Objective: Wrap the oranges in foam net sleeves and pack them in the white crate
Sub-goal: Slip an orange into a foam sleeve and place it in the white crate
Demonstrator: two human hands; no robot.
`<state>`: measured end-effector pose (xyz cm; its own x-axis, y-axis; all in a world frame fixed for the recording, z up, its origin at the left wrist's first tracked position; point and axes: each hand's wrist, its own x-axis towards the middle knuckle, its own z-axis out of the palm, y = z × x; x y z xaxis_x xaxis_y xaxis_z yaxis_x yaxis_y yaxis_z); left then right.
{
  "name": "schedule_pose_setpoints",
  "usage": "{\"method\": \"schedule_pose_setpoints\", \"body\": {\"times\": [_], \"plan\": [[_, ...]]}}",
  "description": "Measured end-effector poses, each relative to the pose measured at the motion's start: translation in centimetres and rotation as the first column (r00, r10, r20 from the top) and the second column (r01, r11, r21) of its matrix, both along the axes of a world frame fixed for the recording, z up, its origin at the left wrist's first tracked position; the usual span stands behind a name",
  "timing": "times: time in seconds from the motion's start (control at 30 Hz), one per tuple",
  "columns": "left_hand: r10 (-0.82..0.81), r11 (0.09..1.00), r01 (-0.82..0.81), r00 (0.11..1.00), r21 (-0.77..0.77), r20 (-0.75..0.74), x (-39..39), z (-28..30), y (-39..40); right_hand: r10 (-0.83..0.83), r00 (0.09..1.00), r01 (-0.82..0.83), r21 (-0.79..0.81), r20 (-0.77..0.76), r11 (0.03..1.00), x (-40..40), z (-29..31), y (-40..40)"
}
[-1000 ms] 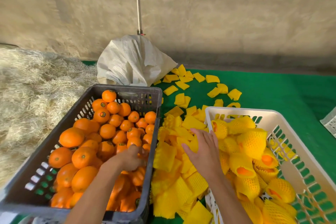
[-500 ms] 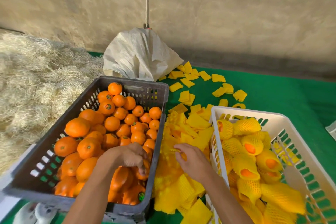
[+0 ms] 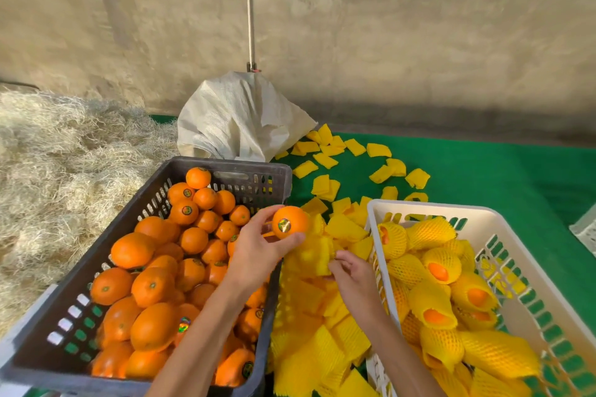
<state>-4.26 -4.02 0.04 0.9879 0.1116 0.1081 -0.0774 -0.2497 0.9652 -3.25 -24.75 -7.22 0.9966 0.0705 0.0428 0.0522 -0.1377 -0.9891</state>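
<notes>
On the green mat (image 3: 483, 177), the left hand (image 3: 258, 255) grips a round stickered orange (image 3: 289, 222) above the dark plastic crate (image 3: 180, 171); the right hand's (image 3: 353, 274) fingers seemingly pinch a yellow foam net sleeve (image 3: 311, 256) beside the white slatted crate (image 3: 419, 207).

There was only one view, a wide-angle camera on the person's head. It looked forward and down from close above the work. The dark crate (image 3: 180, 235) filled the lower left, the white crate (image 3: 483, 213) the lower right, and both forearms entered from the bottom edge. The concrete wall (image 3: 387, 42) closed the upper half.
</notes>
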Motion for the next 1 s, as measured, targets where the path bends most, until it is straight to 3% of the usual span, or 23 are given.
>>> {"method": "schedule_pose_setpoints", "body": {"times": [0.1, 0.27, 0.37, 0.63, 0.8, 1.0], "plan": [[-0.101, 0.987, 0.094, 0.994, -0.129, -0.044, 0.4, -0.3, -4.3, -0.121, 0.992, 0.116, 0.09, 0.046, 0.989, -0.1, 0.0, -0.5], [-0.033, 0.951, -0.016, 0.987, -0.308, -0.156, 1.1, -1.6, -7.4, -0.198, 0.962, 0.18, 0.108, 0.188, 0.978, 0.0, 0.2, -1.2], [-0.078, 0.927, -0.013, 0.971, -0.376, -0.226, 1.0, -1.3, -7.2, -0.202, 0.97, 0.186, 0.124, 0.133, 0.975, 0.1, 0.6, -1.3], [-0.266, 0.885, 0.089, 0.902, -0.457, -0.339, 0.2, -0.5, -7.0, -0.189, 0.981, 0.19, -0.051, 0.033, 0.98, -0.1, 0.4, -1.4], [-0.394, 0.847, 0.169, 0.835, -0.504, -0.383, 0.1, -0.1, -7.1, -0.077, 0.994, 0.06, -0.198, -0.079, 0.978, 0.4, -0.3, -1.4], [-0.324, 0.867, 0.118, 0.872, -0.485, -0.368, 0.5, -0.4, -7.5, -0.021, 0.997, 0.051, -0.42, 0.074, 0.906, 0.3, -0.9, -1.5]]}}
